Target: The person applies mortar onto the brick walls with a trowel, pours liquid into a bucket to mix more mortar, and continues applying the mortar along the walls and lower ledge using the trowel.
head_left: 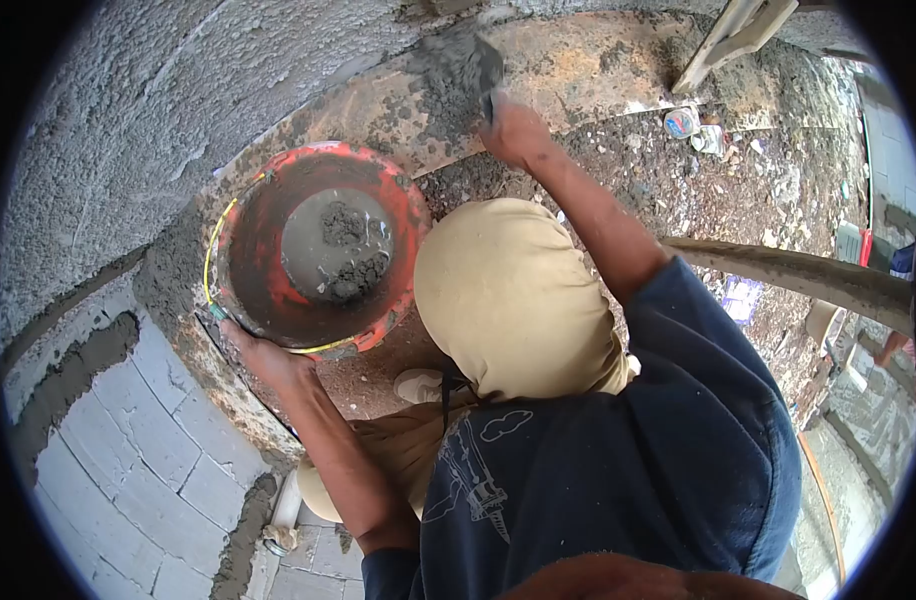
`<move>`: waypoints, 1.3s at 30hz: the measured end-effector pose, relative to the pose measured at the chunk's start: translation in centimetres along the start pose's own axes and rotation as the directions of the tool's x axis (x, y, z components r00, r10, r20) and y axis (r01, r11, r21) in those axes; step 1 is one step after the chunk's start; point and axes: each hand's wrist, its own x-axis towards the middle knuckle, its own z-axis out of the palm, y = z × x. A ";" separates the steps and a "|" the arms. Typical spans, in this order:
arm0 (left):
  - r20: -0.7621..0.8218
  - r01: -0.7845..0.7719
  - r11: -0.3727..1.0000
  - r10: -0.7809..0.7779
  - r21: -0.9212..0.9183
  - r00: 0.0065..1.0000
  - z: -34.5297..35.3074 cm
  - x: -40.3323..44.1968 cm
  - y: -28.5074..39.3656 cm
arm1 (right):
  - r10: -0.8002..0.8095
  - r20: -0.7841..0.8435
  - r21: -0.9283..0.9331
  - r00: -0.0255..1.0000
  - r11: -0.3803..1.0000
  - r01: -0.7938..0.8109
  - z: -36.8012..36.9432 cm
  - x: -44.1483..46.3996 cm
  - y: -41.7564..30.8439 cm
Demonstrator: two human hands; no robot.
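A red-orange bucket (406, 190), smeared grey inside, stands left of my knee with its mouth facing up. Wet mortar (353, 230) lies at its bottom, lumpy on one side. My left hand (268, 358) grips the bucket's near left edge by the yellow handle (210, 250); the fingertips are partly hidden. Out in front, my right hand (518, 132) is closed around the grip of a trowel (489, 68). The blade is over a patch of wet mortar (446, 85) on a stained board (568, 62) at the foot of the wall.
A rough plastered wall (218, 80) rises at the back left, with grey block wall (148, 430) below it. Wooden pieces (733, 45) lean at the top right. A long pole (808, 275) crosses the right. Rubble and a small round container (681, 122) lie on the ground.
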 end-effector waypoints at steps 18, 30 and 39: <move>0.104 0.141 0.987 -0.133 -0.078 0.986 -2.4 1.4 0.2 | 0.041 -0.210 0.400 0.977 0.915 0.047 3.3 -7.6 3.8; -0.115 0.065 0.997 -0.060 0.037 0.991 -0.4 0.2 0.1 | 0.021 0.018 0.809 1.000 0.587 -0.027 11.2 -11.6 7.0; -0.091 0.015 1.000 -0.016 -0.007 0.996 -1.2 0.3 -0.6 | 0.151 0.043 0.884 0.988 0.454 -0.108 5.6 3.9 0.1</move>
